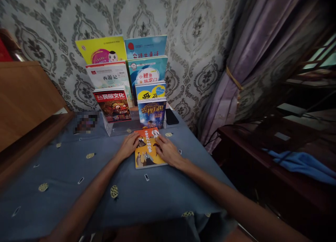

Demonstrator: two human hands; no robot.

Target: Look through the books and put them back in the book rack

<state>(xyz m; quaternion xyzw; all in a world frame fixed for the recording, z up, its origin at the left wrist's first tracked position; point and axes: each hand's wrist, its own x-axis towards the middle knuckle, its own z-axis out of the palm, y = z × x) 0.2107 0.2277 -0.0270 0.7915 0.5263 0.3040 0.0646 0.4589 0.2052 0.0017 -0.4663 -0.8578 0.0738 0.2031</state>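
Observation:
A yellow and orange paperback book lies cover up, low over the patterned blue tablecloth just in front of a clear display stand. My left hand is at its upper left edge, fingers closed on the side of the cover. On the opposite edge, my right hand grips the book, its fingers reaching over the cover. Behind it, a dark blue book stands upright in the stand. To the left of that is a red book with a mask picture.
More books stand in tiers behind, among them a yellow book and a teal book. A black phone lies right of the stand. A wooden cabinet borders the left; a purple curtain hangs on the right.

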